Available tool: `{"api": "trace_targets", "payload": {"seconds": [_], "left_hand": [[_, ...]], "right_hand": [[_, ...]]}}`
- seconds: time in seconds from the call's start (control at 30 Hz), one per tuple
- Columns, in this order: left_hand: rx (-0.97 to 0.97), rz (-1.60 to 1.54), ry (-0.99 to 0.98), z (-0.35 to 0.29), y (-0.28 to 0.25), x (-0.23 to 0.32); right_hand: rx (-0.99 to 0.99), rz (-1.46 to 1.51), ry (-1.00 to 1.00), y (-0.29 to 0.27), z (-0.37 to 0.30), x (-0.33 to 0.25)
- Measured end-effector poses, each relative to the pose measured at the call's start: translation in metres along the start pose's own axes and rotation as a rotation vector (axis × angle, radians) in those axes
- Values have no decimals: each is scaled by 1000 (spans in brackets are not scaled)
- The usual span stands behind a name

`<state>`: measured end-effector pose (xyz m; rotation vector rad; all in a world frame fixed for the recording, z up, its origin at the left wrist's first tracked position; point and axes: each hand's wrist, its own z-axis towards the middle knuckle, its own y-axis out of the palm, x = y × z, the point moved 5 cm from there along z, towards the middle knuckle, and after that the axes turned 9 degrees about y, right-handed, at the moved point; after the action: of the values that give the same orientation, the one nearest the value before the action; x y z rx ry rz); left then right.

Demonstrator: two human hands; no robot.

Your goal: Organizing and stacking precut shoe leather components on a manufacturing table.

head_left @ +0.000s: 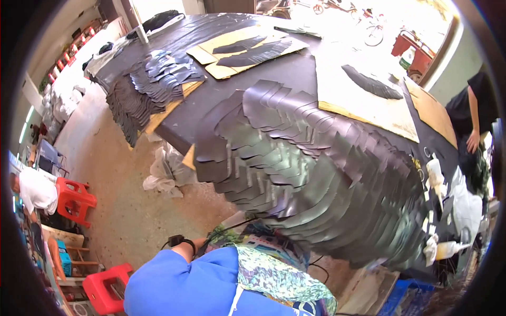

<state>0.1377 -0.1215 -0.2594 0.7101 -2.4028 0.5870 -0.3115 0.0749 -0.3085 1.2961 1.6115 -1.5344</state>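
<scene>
A bare stretch of my left forearm [183, 250], below a blue sleeve [168, 279], carries a black wrist device [178, 240]. The fingers of my left hand are hidden, so what they hold or touch cannot be made out. My right hand does not show. Beside my body, rows of overlapping dark, curved sheet pieces [295, 163], glossy like leather, cover the near part of a dark-topped table [221, 95]. A patterned green cloth [279, 274] lies across my front.
Yellowish boards [363, 105] with dark cut pieces lie farther back. Another stack of dark strips [153, 84] overhangs the left edge. White bottles [435, 176] stand at right, near a person in black [466, 110]. Red stools [76, 200] and a plastic bag [166, 171] are on the floor.
</scene>
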Motion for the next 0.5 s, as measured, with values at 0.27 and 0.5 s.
{"api": "trace_targets", "payload": {"seconds": [0.27,0.5], "left_hand": [[407,-1305,127,25,-114,-36],[344,-1020,1025,-133,-166,125]], "right_hand": [[-45,26,547,-52,-18,-4],[-307,-77,401,-130,-29,-283]]}}
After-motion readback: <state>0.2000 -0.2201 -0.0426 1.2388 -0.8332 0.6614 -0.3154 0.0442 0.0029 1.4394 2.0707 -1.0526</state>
